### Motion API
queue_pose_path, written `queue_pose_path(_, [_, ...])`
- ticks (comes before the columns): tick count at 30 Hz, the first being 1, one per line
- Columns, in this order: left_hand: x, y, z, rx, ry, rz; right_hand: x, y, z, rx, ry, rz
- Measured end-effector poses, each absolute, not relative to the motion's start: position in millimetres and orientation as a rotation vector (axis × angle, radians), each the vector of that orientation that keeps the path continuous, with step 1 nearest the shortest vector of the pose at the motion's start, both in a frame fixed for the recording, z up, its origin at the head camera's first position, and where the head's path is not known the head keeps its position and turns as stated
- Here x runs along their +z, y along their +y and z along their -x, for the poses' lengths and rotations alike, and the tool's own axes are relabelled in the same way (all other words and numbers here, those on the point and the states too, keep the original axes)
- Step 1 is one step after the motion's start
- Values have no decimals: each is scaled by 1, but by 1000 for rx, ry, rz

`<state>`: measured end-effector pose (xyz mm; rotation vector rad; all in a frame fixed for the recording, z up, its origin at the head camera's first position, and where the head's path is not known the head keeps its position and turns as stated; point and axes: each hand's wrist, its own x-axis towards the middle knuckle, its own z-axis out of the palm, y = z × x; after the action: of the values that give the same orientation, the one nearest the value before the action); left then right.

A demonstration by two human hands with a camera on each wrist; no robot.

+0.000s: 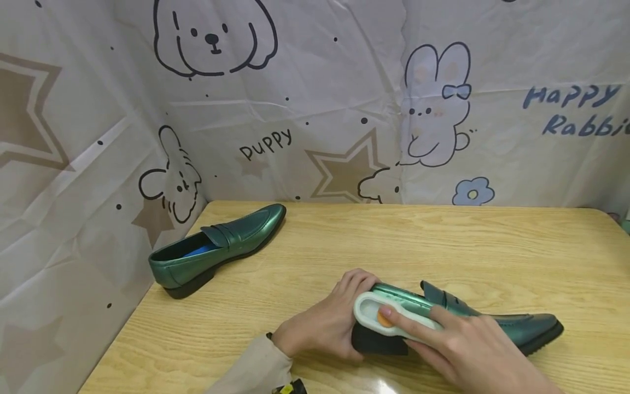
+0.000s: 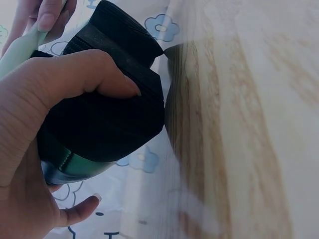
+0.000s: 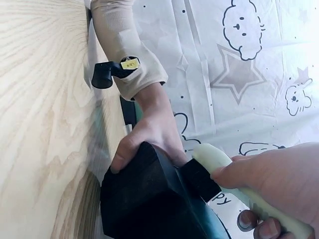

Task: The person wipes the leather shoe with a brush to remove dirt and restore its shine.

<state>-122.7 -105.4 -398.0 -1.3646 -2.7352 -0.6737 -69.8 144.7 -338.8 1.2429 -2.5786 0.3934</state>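
Observation:
A green loafer (image 1: 531,327) with a black sole is held at the heel by my left hand (image 1: 327,320), toe pointing right. In the left wrist view my thumb lies across its black heel block (image 2: 107,112), and fingers wrap round the back. My right hand (image 1: 474,347) grips a pale mint brush (image 1: 366,311) with an orange spot under a fingertip. From the right wrist view, the brush's black bristles (image 3: 200,180) are right at the loafer's side near the heel. The shoe is tilted, showing part of its underside in both wrist views.
A matching green loafer (image 1: 246,235) stands upright at the back left of the wooden table (image 1: 394,235). A pale cloth (image 1: 315,65) with cartoon animals hangs behind and along the left. A black strap-like device (image 3: 104,74) sits on the left sleeve.

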Motion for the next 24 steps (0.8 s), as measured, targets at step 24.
queue_pose_path(24, [-398, -104, 124, -568, -2667, 1422, -340, 149, 69, 554, -2553, -1485])
